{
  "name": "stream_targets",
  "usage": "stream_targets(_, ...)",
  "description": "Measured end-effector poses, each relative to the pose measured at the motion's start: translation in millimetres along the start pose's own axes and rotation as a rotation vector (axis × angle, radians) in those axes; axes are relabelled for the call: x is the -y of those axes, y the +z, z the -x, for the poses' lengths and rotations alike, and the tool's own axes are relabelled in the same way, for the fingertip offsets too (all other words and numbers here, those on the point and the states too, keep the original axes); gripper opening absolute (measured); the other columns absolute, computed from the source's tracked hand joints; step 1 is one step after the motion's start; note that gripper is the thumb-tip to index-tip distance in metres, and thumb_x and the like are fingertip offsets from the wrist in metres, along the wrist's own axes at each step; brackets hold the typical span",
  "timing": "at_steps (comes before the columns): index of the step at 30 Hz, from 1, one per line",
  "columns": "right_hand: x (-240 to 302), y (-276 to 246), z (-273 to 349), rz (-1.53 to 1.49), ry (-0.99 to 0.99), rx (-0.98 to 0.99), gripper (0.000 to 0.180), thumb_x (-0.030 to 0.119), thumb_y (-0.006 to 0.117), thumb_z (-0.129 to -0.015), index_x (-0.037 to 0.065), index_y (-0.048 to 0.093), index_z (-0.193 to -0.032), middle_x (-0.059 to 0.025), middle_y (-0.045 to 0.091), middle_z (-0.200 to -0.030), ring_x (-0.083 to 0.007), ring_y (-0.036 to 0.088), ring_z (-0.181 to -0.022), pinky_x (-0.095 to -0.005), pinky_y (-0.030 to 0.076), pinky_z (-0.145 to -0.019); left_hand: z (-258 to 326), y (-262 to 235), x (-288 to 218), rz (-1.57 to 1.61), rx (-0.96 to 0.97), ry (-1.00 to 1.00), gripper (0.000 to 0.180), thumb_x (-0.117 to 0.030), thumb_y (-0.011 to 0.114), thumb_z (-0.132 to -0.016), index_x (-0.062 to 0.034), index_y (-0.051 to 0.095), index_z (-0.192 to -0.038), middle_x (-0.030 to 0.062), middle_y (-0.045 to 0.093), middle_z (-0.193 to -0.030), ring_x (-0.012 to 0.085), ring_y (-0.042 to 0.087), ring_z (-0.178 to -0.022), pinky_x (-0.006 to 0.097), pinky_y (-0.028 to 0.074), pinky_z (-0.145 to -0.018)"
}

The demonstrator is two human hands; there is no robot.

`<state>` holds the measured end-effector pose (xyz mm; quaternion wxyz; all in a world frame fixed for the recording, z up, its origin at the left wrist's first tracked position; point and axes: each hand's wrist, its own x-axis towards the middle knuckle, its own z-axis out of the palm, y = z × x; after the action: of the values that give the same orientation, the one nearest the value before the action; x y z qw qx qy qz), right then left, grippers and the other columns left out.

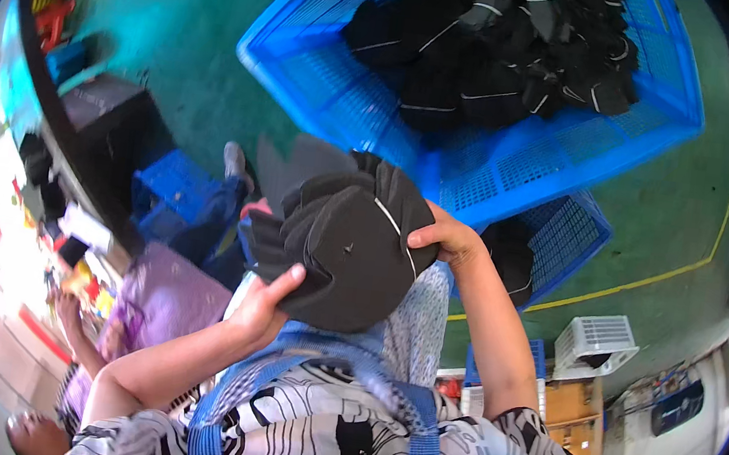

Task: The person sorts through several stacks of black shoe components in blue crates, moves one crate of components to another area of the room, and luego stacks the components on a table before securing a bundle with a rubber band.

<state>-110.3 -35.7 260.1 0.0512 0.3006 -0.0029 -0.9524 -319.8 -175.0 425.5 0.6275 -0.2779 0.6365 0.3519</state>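
Observation:
A thick stack of black, rounded fabric pieces [360, 263] is held in front of my body, between both hands. The top piece lies flat with a small mark on it, and a thin white line crosses the stack near its right side. My left hand [264, 304] grips the lower left edge, thumb on top and fingers hidden beneath. On the right edge my right hand [447, 238] is closed, its thumb pressing near the white line. Toward the upper left, the stack's far pieces fan out and look blurred.
A large blue plastic crate [515, 187], holding many similar black pieces [492, 79], stands ahead. Below it is another blue crate [576, 244]. A person in a purple garment [169, 299] is at my left, near a blue stool [174, 186]. A white crate [596, 342] stands right.

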Motion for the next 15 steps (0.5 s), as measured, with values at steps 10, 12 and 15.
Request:
stream_targets(10,-15.1,28.7,-32.8,0.299,0.482,0.271,0.078,0.013,0.075,-0.065,0.001,0.039,-0.133,-0.0129,0.056,-0.119,-0.0222,0.054,-0.107,-0.0351,0.043,-0.095,-41.2,-62.7,-65.2,-1.062,0.205,0.762,0.073,-0.039,0.073,-0.075,-0.0009,0.043,-0.130,0.0165,0.053,-0.122,0.0243,0.048,-0.117,0.035,0.037,-0.099)
stream_targets(12,-18.7,38.9,-34.0,0.337,0.467,0.262,0.078,0.014,0.075,-0.065,0.001,0.039,-0.133,-0.0128,0.057,-0.119,-0.0220,0.054,-0.107,-0.0348,0.043,-0.094,-69.1,-68.6,-33.5,-1.088,0.214,0.460,0.066,-0.041,0.064,-0.082,-0.0005,0.043,-0.130,0.0162,0.053,-0.123,0.0247,0.048,-0.118,0.035,0.037,-0.099)
stream_targets(15,-33.0,33.2,-27.2,0.343,0.418,0.152,0.079,0.017,0.076,-0.065,0.002,0.040,-0.133,-0.0132,0.056,-0.118,-0.0218,0.055,-0.107,-0.0339,0.044,-0.093,-58.6,-63.5,8.2,-0.192,0.213,-0.218,0.053,-0.042,0.047,-0.093,-0.0023,0.046,-0.128,0.0144,0.054,-0.123,0.0230,0.051,-0.115,0.034,0.039,-0.099)
